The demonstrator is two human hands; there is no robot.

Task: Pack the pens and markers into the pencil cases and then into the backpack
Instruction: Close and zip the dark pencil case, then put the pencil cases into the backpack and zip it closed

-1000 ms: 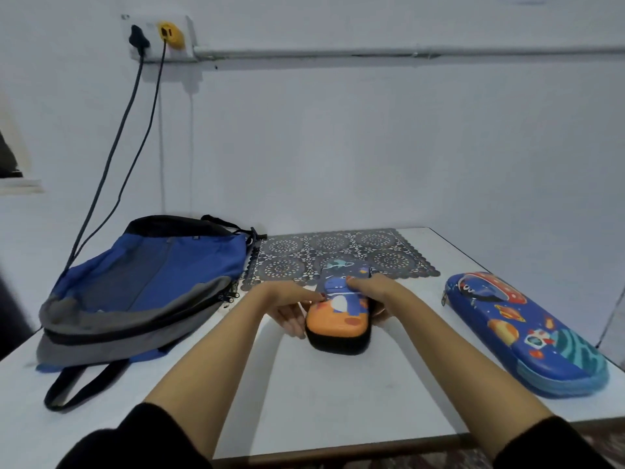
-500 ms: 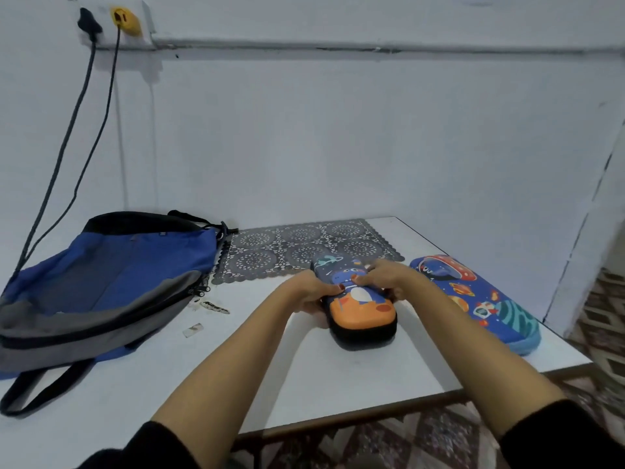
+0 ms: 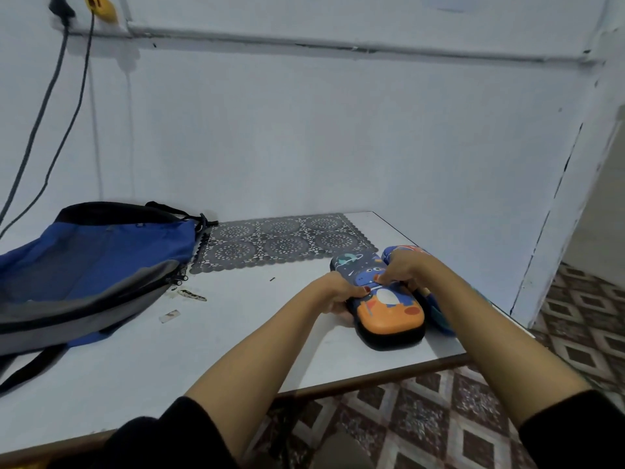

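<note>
A closed pencil case with an orange and dark blue cartoon lid (image 3: 389, 309) lies on the white table (image 3: 209, 353) near its right front corner. My left hand (image 3: 334, 291) grips its left side and my right hand (image 3: 400, 267) presses on its top from the right. A second blue pencil case (image 3: 436, 309) lies right behind my right arm, mostly hidden, touching or almost touching the first. A blue and grey backpack (image 3: 91, 269) lies flat at the table's left. No pens or markers are visible.
A grey lace placemat (image 3: 284, 242) lies at the back of the table against the wall. Small scraps (image 3: 169, 315) and a zipper pull (image 3: 191, 294) sit near the backpack. Two cables (image 3: 57, 106) hang from a wall socket at the upper left. Patterned floor tiles lie beyond the table's right edge.
Both hands have slid the orange pencil case to the right across the table until it lies beside the blue case. The view has swung right as well.
</note>
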